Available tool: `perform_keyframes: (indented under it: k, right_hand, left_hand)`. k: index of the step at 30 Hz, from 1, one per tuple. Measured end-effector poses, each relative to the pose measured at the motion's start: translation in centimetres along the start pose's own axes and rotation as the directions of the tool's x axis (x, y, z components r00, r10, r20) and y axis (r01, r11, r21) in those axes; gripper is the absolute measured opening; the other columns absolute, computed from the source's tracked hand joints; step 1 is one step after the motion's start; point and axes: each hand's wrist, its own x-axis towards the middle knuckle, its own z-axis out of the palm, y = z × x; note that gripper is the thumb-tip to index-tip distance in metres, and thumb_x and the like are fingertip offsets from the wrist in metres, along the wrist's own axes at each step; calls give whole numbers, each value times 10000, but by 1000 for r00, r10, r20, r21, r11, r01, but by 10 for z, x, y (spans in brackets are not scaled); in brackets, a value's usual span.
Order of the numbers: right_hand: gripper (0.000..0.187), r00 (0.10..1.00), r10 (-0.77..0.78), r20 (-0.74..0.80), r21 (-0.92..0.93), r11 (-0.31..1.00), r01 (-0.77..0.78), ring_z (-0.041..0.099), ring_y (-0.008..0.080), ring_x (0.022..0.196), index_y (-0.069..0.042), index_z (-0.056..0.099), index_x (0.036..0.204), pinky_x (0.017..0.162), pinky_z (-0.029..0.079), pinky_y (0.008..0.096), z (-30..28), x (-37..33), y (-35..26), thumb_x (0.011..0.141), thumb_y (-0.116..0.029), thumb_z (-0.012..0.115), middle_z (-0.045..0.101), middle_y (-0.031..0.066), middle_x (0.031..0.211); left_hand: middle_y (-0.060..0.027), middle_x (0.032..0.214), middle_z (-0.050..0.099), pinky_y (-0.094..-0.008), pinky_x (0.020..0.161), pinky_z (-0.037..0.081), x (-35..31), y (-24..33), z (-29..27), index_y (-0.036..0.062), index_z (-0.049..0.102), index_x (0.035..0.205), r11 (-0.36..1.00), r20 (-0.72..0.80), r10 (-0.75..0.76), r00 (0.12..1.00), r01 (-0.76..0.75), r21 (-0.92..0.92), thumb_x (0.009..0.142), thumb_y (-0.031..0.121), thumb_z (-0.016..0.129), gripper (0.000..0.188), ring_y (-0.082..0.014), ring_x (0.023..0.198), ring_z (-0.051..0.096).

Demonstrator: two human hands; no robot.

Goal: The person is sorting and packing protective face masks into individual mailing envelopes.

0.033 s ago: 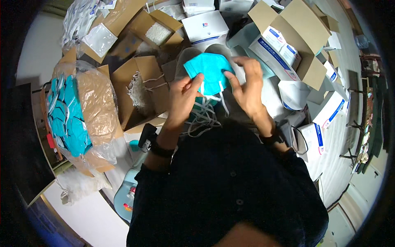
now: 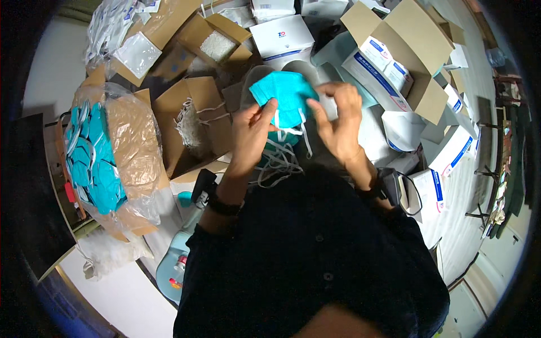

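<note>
A teal folded face mask [image 2: 290,96] with white ear straps is held up in front of me, above my lap. My left hand [image 2: 252,135] pinches its lower left edge between thumb and fingers. At the right edge, the thumb and bent fingers of my right hand [image 2: 341,121] close on the mask's side. Its white straps [image 2: 305,135] dangle below. Under it, a tangle of white straps [image 2: 279,160] lies on my lap, with more teal material partly hidden behind the mask.
On the left, a plastic-lined carton [image 2: 135,135] holds many teal masks [image 2: 93,163]. Nearby, an open carton [image 2: 169,112] contains white straps. White boxes [image 2: 282,36] and an open brown carton [image 2: 420,34] stand ahead and to the right. A blue container [image 2: 169,265] sits lower left.
The mask has tilted slightly and its hanging straps have swung a little to the left. My right fingers have shifted slightly at its edge.
</note>
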Motion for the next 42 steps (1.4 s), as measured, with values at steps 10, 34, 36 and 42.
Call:
perform_keyframes:
  k: [10, 34, 36, 42]
  right_hand:
    - [140, 800, 280, 531, 514, 643, -567, 574, 136, 707, -7, 627, 841, 647, 457, 280, 14, -16, -11, 803, -96, 729, 632, 57, 765]
    - [134, 708, 451, 543, 601, 380, -703, 579, 126, 545, -20, 570, 893, 483, 457, 272, 26, -20, -15, 906, -137, 635, 621, 49, 731]
    - [143, 812, 341, 474, 505, 650, -568, 585, 165, 540, -41, 593, 859, 496, 451, 301, 24, -23, -6, 895, -169, 646, 624, 64, 715]
    - [154, 925, 262, 276, 130, 943, -306, 496, 100, 561, -39, 640, 790, 506, 398, 274, 15, -16, 51, 869, -167, 674, 591, 62, 638]
  left_hand:
    - [11, 792, 629, -239, 617, 469, 4, -7, 15, 9, 669, 1004, 985, 34, 160, 987, -162, 62, 938, 169, 602, 186, -63, 660, 531]
    - [-40, 979, 631, -239, 703, 508, -7, -16, 16, 14, 536, 1149, 951, -110, 292, 950, -300, -72, 941, 100, 581, 229, -86, 850, 593]
    - [-35, 983, 637, -246, 717, 501, -9, -19, 10, 16, 550, 1137, 952, -77, 302, 950, -306, -34, 898, 29, 621, 249, -88, 856, 591]
    - [-53, 965, 648, -250, 622, 502, -32, -15, 0, 21, 577, 1086, 952, -80, 261, 962, -270, -144, 898, 80, 632, 205, -96, 770, 605]
